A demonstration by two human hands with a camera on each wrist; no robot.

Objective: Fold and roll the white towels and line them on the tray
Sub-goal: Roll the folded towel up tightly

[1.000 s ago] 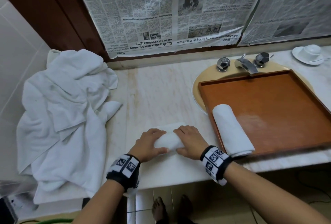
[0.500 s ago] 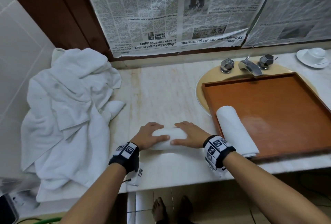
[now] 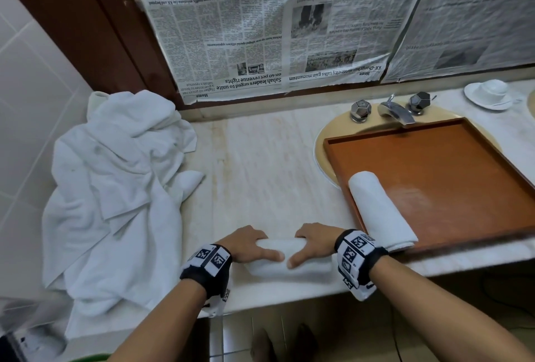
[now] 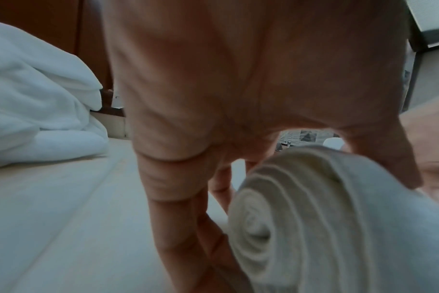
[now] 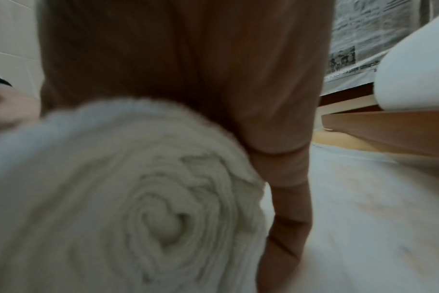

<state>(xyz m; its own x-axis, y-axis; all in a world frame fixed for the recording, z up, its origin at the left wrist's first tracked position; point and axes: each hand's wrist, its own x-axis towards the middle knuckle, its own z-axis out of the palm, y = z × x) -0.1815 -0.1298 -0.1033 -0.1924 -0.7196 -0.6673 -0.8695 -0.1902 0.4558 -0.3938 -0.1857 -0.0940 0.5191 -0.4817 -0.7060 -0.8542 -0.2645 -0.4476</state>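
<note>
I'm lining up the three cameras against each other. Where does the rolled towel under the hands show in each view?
Head: rolled towel, low centre, between both hands on the counter.
Left wrist: its spiral end, lower right.
Right wrist: its other spiral end, lower left.
Shared landmark: the newspaper, also upper right in the right wrist view.

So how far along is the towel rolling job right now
Done: one rolled towel lies at the left edge of the tray. In hand: a second roll sits on the counter, gripped by the left hand and right hand; its spiral end looks tightly wound in both wrist views. Left: placing it beside the first, then working through the heap of loose towels.
</note>
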